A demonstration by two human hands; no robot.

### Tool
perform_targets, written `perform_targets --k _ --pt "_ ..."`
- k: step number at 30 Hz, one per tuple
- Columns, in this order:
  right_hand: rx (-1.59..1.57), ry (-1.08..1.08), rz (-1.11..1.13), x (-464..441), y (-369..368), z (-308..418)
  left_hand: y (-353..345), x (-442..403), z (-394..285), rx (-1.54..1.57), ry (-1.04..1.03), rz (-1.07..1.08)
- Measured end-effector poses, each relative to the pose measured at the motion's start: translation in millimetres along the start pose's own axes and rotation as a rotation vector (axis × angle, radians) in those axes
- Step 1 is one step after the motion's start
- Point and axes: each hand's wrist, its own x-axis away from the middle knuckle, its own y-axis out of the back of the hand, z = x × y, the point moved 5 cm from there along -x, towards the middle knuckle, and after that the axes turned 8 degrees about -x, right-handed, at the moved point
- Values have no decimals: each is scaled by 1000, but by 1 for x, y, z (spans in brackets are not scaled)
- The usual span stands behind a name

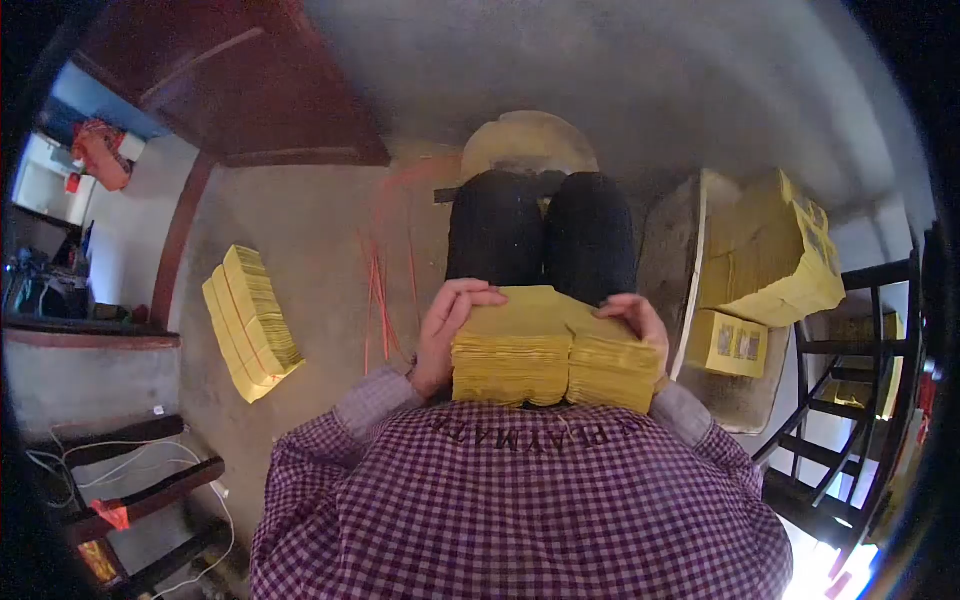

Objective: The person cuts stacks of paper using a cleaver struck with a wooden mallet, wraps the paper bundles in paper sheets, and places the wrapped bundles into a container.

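Two paper stacks [511,368] sit at 12 o'clock from the shirt [530,500], held in the grip: left hand [443,328] at 9, right hand [642,322] at 3. Step: likely squaring; the next move calls for even pressure.

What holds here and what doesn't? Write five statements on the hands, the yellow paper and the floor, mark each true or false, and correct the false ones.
1. The left hand touches the yellow stacks. True.
2. The right hand is raised clear of them. False: it touches the right-hand stack.
3. A yellow bundle with red string across it lies on the floor. True.
4. Loose red strings lie to the person's right. False: they lie to the left.
5. The shirt is checked. True.
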Motion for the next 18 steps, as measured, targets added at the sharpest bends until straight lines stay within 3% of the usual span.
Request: perform_targets --k 2,3,4,5,6,7,9,10,12,14,15,17,18 --pt "-126 18 -35 5 1 8 13 6 4 -514 -121 74" --pt "-249 37 -68 6 2 13 19 13 0 -514 -118 74" --pt "105 36 27 12 9 20 21 21 -10 -737 -241 83" --pt "103 33 28 20 13 28 19 28 -18 -961 -364 92" --pt "229 63 159 29 9 39 10 26 -32 -964 -361 89" --pt "355 91 292 39 4 49 5 21 -32 -252 123 44" --pt "515 61 419 46 -1 50 -2 31 -11 479 573 -9" --pt "394 106 345 46 -7 47 10 29 -6 -93 300 57" --pt "281 155 270 39 -11 39 15 22 -3 -653 -4 119" --pt "291 46 287 23 -11 26 4 6 -19 -975 -502 259" --pt "294 54 293 17 -12 30 2 1 -23 -980 -509 252" --pt "69 -82 96 6 -3 33 1 -13 -30 -625 -94 224" --pt "41 61 -24 -8 1 40 -7 -24 -48 -580 -1 205"
